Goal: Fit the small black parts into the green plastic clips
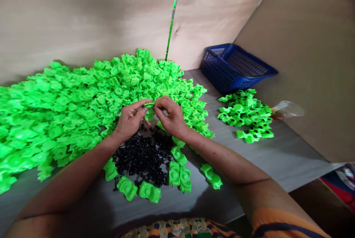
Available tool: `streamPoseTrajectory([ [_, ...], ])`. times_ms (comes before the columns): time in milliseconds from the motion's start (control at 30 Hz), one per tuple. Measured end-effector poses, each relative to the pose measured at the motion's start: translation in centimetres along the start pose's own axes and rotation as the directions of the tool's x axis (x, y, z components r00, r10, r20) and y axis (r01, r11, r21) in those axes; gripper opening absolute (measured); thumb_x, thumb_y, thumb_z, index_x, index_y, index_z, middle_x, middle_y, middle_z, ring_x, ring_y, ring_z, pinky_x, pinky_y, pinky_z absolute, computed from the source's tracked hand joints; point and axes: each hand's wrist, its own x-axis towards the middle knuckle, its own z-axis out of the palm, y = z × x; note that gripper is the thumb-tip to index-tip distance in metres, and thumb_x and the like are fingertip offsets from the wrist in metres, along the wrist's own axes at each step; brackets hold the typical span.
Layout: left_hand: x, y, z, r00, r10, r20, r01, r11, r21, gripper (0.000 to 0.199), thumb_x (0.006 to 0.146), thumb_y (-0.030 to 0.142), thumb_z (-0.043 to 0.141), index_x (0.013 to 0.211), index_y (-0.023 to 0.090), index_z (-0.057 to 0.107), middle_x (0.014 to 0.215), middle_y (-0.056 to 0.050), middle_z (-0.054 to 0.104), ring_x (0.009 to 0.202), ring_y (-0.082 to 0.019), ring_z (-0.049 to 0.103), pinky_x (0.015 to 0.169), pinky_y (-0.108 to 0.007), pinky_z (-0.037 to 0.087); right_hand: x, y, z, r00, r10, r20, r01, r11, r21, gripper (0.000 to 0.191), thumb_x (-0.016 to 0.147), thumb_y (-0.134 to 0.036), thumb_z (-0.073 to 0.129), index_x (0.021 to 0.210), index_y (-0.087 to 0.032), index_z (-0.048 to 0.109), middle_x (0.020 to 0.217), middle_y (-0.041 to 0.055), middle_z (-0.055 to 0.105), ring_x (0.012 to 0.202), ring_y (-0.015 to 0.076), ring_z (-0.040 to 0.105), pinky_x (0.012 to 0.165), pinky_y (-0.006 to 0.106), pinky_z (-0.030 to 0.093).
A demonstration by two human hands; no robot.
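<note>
My left hand [132,119] grips a bright green plastic piece [149,114] between thumb and fingers. My right hand [170,115] is closed against the right side of that piece, its thumb and index finger pinched together; whatever small part sits between them is too small to tell. Below both hands lies a heap of small black parts [142,156]. A large pile of similar green pieces [83,101] spreads behind and to the left. Several single green pieces [149,192] lie around the front of the black heap.
A blue basket [230,71] stands at the back right against the wooden wall. In front of it is a smaller group of green pieces with black parts [246,116], beside a clear plastic cup [290,109]. A thin green-marked blade [171,27] stands upright behind the large pile.
</note>
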Motion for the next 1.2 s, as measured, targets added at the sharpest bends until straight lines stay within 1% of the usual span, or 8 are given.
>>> streamPoseTrajectory([
  [367, 0.0, 0.5, 0.2, 0.999, 0.044, -0.007, -0.044, 0.999, 0.020, 0.034, 0.076, 0.042, 0.083, 0.101, 0.019, 0.086, 0.071, 0.001, 0.070, 0.053, -0.011, 0.056, 0.052, -0.026, 0.060, 0.1, 0.1, 0.6, 0.996, -0.094, -0.002, 0.094, 0.996, -0.007, 0.020, 0.100, -0.016, 0.051, 0.083, -0.024, 0.046, 0.082, 0.0011, 0.052, 0.080, 0.0167, 0.054, 0.072, 0.029, 0.045],
  [500, 0.4, 0.8, -0.2, 0.999, 0.021, -0.028, -0.022, 1.000, -0.021, 0.039, 0.078, 0.042, 0.083, 0.108, 0.017, 0.084, 0.068, 0.000, 0.066, 0.053, -0.012, 0.058, 0.054, -0.028, 0.061, 0.7, 0.7, 0.1, 0.995, -0.102, 0.012, 0.102, 0.994, -0.025, 0.018, 0.102, -0.019, 0.052, 0.085, -0.023, 0.050, 0.082, 0.0007, 0.054, 0.080, 0.0164, 0.054, 0.074, 0.030, 0.045],
  [633, 1.6, 1.6, -1.9, 0.989, 0.001, -0.147, -0.016, 0.995, -0.098, 0.043, 0.081, 0.040, 0.081, 0.116, 0.014, 0.077, 0.080, -0.005, 0.073, 0.071, -0.019, 0.072, 0.061, -0.031, 0.065, 1.1, 2.1, -0.9, 0.986, -0.018, 0.165, 0.046, 0.984, -0.170, 0.014, 0.102, -0.020, 0.054, 0.089, -0.021, 0.059, 0.087, 0.0039, 0.061, 0.086, 0.0192, 0.056, 0.080, 0.033, 0.044],
  [700, 2.2, 1.8, -2.8, 0.982, -0.043, -0.182, 0.019, 0.991, -0.132, 0.042, 0.080, 0.036, 0.082, 0.114, 0.014, 0.074, 0.081, -0.005, 0.072, 0.078, -0.022, 0.075, 0.069, -0.037, 0.069, 1.1, 2.6, -1.1, 0.934, 0.052, 0.352, 0.069, 0.944, -0.323, 0.011, 0.097, -0.015, 0.056, 0.094, -0.019, 0.065, 0.091, 0.0070, 0.064, 0.091, 0.0221, 0.056, 0.083, 0.035, 0.043],
  [800, 2.6, 2.1, -3.2, 0.975, -0.076, -0.207, 0.046, 0.988, -0.145, 0.043, 0.073, 0.026, 0.083, 0.113, 0.014, 0.072, 0.080, -0.002, 0.070, 0.081, -0.021, 0.075, 0.074, -0.040, 0.071, 1.1, 2.6, -0.6, 0.778, 0.131, 0.614, 0.195, 0.879, -0.434, 0.025, 0.097, -0.011, 0.053, 0.115, -0.013, 0.070, 0.105, 0.0132, 0.070, 0.099, 0.0246, 0.056, 0.087, 0.036, 0.043],
  [867, 2.6, 2.2, -3.0, 0.974, -0.088, -0.207, 0.058, 0.988, -0.146, 0.046, 0.067, 0.020, 0.084, 0.112, 0.014, 0.072, 0.077, 0.000, 0.068, 0.079, -0.020, 0.074, 0.073, -0.039, 0.071, 1.3, 2.0, 0.2, 0.687, 0.144, 0.712, 0.269, 0.860, -0.434, 0.033, 0.099, -0.009, 0.049, 0.125, -0.010, 0.068, 0.112, 0.0156, 0.071, 0.101, 0.0234, 0.058, 0.088, 0.035, 0.043],
  [1067, 2.2, 2.5, -2.4, 0.976, -0.120, -0.182, 0.098, 0.987, -0.126, 0.050, 0.067, 0.015, 0.081, 0.116, 0.014, 0.073, 0.077, 0.001, 0.068, 0.073, -0.017, 0.072, 0.064, -0.034, 0.070, 3.0, 0.0, 3.3, 0.509, 0.279, 0.814, 0.416, 0.749, -0.516, 0.043, 0.100, -0.006, 0.049, 0.142, -0.007, 0.061, 0.107, 0.0173, 0.076, 0.099, 0.0237, 0.069, 0.082, 0.033, 0.050],
  [1200, 2.2, 2.7, -2.6, 0.978, -0.118, -0.170, 0.103, 0.990, -0.094, 0.047, 0.073, 0.016, 0.075, 0.120, 0.016, 0.073, 0.081, -0.001, 0.069, 0.085, -0.023, 0.077, 0.060, -0.030, 0.067, 3.4, -0.4, 4.8, 0.484, 0.328, 0.811, 0.454, 0.699, -0.553, 0.043, 0.102, -0.006, 0.046, 0.141, -0.009, 0.063, 0.129, 0.0243, 0.072, 0.112, 0.0274, 0.072, 0.084, 0.035, 0.055],
])
